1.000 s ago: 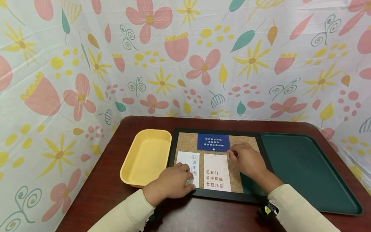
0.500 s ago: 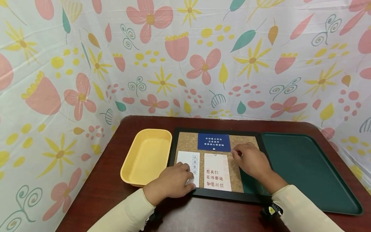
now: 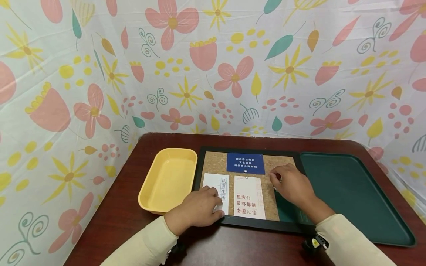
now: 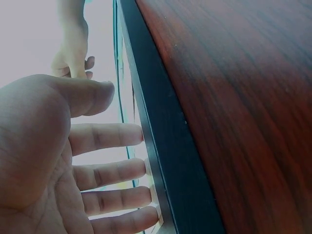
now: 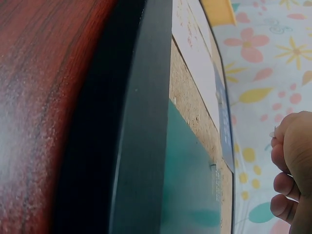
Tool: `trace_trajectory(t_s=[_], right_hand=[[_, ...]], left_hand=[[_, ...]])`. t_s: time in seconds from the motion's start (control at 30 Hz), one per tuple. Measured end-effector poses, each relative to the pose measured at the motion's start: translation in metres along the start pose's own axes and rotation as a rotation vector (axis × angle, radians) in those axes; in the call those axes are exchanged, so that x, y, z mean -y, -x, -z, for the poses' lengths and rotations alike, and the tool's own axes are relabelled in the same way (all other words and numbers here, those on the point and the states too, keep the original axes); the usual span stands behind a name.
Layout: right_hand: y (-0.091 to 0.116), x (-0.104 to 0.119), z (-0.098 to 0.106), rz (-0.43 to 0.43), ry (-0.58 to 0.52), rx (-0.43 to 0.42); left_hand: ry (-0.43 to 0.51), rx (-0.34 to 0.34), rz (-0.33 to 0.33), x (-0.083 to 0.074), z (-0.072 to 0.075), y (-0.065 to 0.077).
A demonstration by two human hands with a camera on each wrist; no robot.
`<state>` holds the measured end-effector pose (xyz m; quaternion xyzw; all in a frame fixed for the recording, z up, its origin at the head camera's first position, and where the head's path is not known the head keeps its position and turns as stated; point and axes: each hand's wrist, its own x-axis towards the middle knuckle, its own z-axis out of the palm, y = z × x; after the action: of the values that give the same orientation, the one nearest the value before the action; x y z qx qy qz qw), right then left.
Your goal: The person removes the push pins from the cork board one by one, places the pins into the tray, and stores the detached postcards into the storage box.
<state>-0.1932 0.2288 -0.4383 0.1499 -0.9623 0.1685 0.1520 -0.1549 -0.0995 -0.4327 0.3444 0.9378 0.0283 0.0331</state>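
Left of the corkboard (image 3: 216, 162), a yellow tub (image 3: 168, 181) shows nothing inside, and the left grip (image 3: 198, 207) lies slack, fingers fairly straight, over the white card (image 3: 213, 183) in the board's near left corner. Past the board's blue card (image 3: 245, 162) and red-lettered card (image 3: 247, 197), the right grip (image 3: 294, 184) pinches what looks like a small clear pin (image 5: 273, 134) by the board's green card (image 3: 287, 210); I'd guess that card is being pinned, calling for a steady, straight push, while the green tray (image 3: 352, 195) right of the board appears bare.
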Motion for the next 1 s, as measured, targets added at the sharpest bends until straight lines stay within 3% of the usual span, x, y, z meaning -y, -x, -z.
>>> trace_trajectory(t_s=[1.0], right_hand=[[0.012,-0.017,0.011,-0.002,0.009,-0.009]], left_hand=[[-0.004,0.002,-0.002,-0.001,0.0,0.0]])
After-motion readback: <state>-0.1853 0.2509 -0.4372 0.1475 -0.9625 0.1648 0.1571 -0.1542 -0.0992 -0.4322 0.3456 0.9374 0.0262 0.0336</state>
